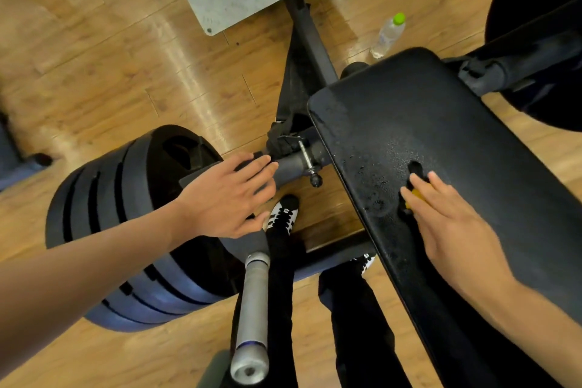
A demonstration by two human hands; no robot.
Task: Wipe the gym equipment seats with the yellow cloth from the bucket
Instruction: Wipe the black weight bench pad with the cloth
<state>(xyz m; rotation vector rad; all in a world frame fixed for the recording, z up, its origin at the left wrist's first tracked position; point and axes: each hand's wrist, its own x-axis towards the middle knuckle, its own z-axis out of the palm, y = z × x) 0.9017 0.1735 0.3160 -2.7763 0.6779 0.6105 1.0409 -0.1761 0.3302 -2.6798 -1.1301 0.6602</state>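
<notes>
Head view showed the right hand (pixel 453 224) pressing a mostly hidden yellow cloth (pixel 417 195) onto the wet black padded seat (pixel 441 123); the left hand (pixel 230 195), grip spread, braced beside it. The cloth could slip from under the palm.

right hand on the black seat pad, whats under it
A bit of yellow cloth shows between the fingers of the right hand, pressed onto the wet black seat pad. The rest of the cloth is covered by the hand, so its size and folds cannot be seen.
</notes>
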